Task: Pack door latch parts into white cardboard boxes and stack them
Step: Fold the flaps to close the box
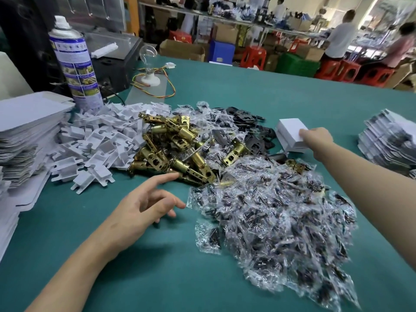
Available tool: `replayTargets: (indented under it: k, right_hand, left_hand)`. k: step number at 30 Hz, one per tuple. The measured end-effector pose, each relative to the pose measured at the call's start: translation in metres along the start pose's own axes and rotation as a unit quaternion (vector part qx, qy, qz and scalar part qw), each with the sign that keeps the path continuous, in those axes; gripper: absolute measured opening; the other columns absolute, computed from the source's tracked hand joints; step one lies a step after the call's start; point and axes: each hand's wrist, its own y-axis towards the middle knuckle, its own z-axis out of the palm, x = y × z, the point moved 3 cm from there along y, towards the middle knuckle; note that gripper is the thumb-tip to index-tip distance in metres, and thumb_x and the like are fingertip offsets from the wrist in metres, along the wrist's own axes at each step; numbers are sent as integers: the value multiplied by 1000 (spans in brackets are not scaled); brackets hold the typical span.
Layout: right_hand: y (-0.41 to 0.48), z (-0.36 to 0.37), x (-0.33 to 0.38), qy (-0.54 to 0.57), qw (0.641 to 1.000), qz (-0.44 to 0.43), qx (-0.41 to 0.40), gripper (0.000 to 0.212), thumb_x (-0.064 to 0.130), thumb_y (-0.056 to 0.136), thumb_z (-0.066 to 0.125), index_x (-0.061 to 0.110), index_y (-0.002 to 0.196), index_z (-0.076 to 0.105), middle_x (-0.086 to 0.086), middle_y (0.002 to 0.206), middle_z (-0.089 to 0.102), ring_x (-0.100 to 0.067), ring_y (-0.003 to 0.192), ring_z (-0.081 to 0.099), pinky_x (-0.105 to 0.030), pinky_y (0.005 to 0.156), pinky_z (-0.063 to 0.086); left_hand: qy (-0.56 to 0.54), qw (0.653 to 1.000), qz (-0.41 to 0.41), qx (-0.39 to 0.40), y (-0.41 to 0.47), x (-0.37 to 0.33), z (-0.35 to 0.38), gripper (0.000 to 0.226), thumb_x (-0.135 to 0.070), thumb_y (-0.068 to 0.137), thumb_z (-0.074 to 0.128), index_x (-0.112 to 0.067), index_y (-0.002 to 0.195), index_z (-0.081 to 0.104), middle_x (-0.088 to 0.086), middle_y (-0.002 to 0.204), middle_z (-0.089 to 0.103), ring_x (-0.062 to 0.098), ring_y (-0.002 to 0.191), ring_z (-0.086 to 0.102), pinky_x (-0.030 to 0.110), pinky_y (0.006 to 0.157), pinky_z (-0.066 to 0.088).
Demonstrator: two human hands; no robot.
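White box (290, 130), flat, long axis pointing away, in right hand (316, 138).

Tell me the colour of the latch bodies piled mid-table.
Shiny brass-gold latch bodies, best seen in head view.

The left hand (144, 206) is hovering low over the tabletop (67, 233), fingers spread and loosely bent, index finger pointing ahead, holding nothing. The right arm is reaching far forward, its bare forearm nearly straight. The right hand (316, 138) is lying on a white box (290, 129), and its fingers are hiding whether it is gripping.
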Motion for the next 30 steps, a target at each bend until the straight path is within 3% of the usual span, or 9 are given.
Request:
replayTargets:
  k: [2, 4, 6, 8, 10, 13, 19, 23, 30]
  right_hand:
    - [-4, 2, 0, -99, 995, -9, -5, 79, 64, 90, 57, -2, 134, 54, -24, 137, 53, -41, 124, 52, -47, 94, 52]
    - [-7, 7, 2, -139, 990, -33, 22, 101, 73, 83, 66, 2, 149, 37, -24, 148, 42, -43, 134, 45, -59, 105, 47]
    - [-8, 13, 3, -152, 985, -65, 57, 98, 55, 84, 77, 6, 153, 28, -24, 149, 41, -44, 132, 47, -59, 105, 48]
    - [-6, 16, 2, -185, 977, -91, 52, 87, 40, 86, 79, 6, 149, 30, -24, 141, 49, -43, 122, 54, -55, 94, 54]
    - [-6, 15, 3, -206, 971, -115, 25, 81, 40, 87, 78, 5, 145, 33, -23, 133, 56, -42, 115, 59, -45, 77, 53]
    - [-5, 17, 6, -197, 973, -119, 5, 79, 40, 87, 79, 5, 142, 35, -23, 132, 58, -43, 114, 60, -40, 71, 44]
    - [0, 22, 9, -192, 976, -104, -4, 74, 34, 84, 82, 6, 136, 38, -25, 131, 57, -45, 118, 57, -41, 72, 45]
    - [-4, 26, 15, -179, 978, -110, 10, 83, 43, 82, 85, 10, 143, 38, -24, 136, 55, -44, 121, 57, -50, 89, 56]
    - [-6, 28, 20, -197, 975, -98, 28, 88, 47, 83, 83, 9, 146, 35, -27, 140, 52, -47, 126, 53, -51, 95, 53]
  left_hand:
    - [2, 1000, -1, 4, 0, -1, 1, 55, -71, 86, 65, -56, 138, 54, 3, 114, 78, 19, 93, 73, 38, 76, 51]
    - [5, 1000, -3, 7, -1, -2, 2, 51, -64, 87, 63, -57, 137, 54, 2, 115, 78, 18, 93, 73, 34, 75, 52]
    - [8, 1000, -5, 8, -2, -3, 3, 52, -62, 86, 62, -56, 137, 54, 1, 115, 78, 18, 94, 73, 27, 74, 54]
    - [12, 1000, -7, 6, -2, -4, 3, 57, -62, 85, 62, -50, 140, 54, 1, 114, 79, 17, 93, 73, 27, 74, 53]
    - [17, 1000, -8, 5, -2, -5, 3, 62, -62, 85, 62, -44, 144, 52, 1, 114, 79, 17, 94, 73, 29, 75, 52]
    - [18, 1000, -9, 4, -2, -5, 3, 62, -62, 86, 62, -44, 144, 52, 1, 114, 78, 17, 94, 72, 26, 74, 53]
    - [13, 1000, -12, 2, -2, -7, 3, 57, -61, 86, 64, -50, 140, 54, 2, 114, 79, 17, 92, 72, 24, 71, 54]
    - [12, 1000, -14, 7, -1, -9, 5, 51, -61, 85, 64, -56, 136, 55, 2, 114, 78, 16, 92, 71, 22, 70, 53]
    - [20, 1000, -11, 4, 0, -7, 5, 62, -58, 87, 63, -40, 146, 52, 3, 114, 78, 16, 92, 71, 22, 71, 52]
